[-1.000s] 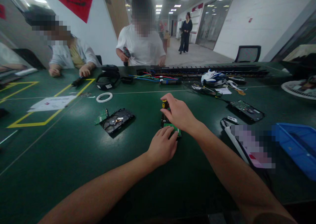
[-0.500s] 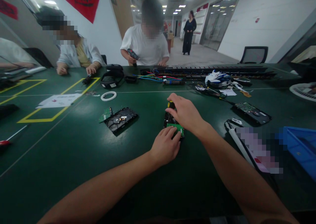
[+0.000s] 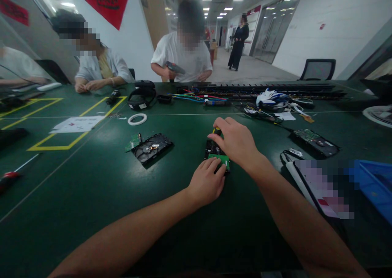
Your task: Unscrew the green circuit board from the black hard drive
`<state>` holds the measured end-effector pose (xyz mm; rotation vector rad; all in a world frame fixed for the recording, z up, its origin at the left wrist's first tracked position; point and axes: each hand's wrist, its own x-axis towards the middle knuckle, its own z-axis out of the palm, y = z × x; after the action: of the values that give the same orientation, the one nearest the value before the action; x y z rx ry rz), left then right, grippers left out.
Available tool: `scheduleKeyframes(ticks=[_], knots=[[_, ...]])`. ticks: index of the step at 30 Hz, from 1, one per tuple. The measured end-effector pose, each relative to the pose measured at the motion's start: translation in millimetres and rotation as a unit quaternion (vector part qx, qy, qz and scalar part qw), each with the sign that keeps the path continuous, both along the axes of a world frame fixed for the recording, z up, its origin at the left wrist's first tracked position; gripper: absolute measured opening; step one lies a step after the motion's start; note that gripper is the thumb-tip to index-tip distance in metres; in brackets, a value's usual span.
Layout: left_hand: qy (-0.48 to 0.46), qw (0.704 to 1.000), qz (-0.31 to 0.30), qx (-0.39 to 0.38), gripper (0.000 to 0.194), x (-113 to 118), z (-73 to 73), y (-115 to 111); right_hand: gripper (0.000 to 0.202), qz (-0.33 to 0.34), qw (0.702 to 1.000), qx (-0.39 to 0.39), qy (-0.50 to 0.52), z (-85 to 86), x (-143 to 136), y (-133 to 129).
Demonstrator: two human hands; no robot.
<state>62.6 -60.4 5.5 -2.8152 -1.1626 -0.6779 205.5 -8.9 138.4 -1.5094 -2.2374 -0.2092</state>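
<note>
A hard drive (image 3: 210,147) with a green circuit board (image 3: 225,160) at its near end lies on the green table in front of me. My left hand (image 3: 207,181) grips that near end, its fingers curled over the board. Pinched upright in my right hand (image 3: 237,141) is a screwdriver (image 3: 217,130) with a yellow and black handle. It stands over the far part of the drive; my fingers and palm hide its tip. Left of my hands lies an opened hard drive (image 3: 153,148), with a loose green circuit board (image 3: 133,142) against its far left corner.
Another hard drive (image 3: 315,142) lies at the right, beyond a blue bin (image 3: 375,184). A red-handled screwdriver (image 3: 10,176) is at the far left, a white tape roll (image 3: 137,119) farther in. Across the table, a co-worker holds a power tool (image 3: 175,68) near cables and dark rails.
Both my hands keep their holds, the screwdriver handle tilting slightly. The view shifts a little. The co-worker opposite has tilted the power tool; the person at left has drawn a hand off a black object.
</note>
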Motion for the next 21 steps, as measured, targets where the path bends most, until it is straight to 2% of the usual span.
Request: scheduleKeyframes(ticks=[3,6,15,21], knots=[[0.002,1.000,0.000,-0.002,0.038,0.0,0.0,0.0,0.028,-0.021,0.999,0.003,-0.028,4.0,-0.6,-3.8],[-0.004,1.000,-0.004,-0.004,0.039,-0.1,1.4,-0.3,0.027,-0.009,0.999,0.007,-0.031,6.3,-3.2,-7.3],[-0.008,1.000,-0.005,-0.012,0.040,-0.3,3.2,-0.2,0.021,0.065,0.996,0.000,0.056,-0.1,-3.8,-3.7],[-0.007,1.000,-0.004,-0.011,0.038,0.0,3.7,-1.1,0.010,0.053,0.995,-0.010,0.089,3.0,-1.2,-2.6]])
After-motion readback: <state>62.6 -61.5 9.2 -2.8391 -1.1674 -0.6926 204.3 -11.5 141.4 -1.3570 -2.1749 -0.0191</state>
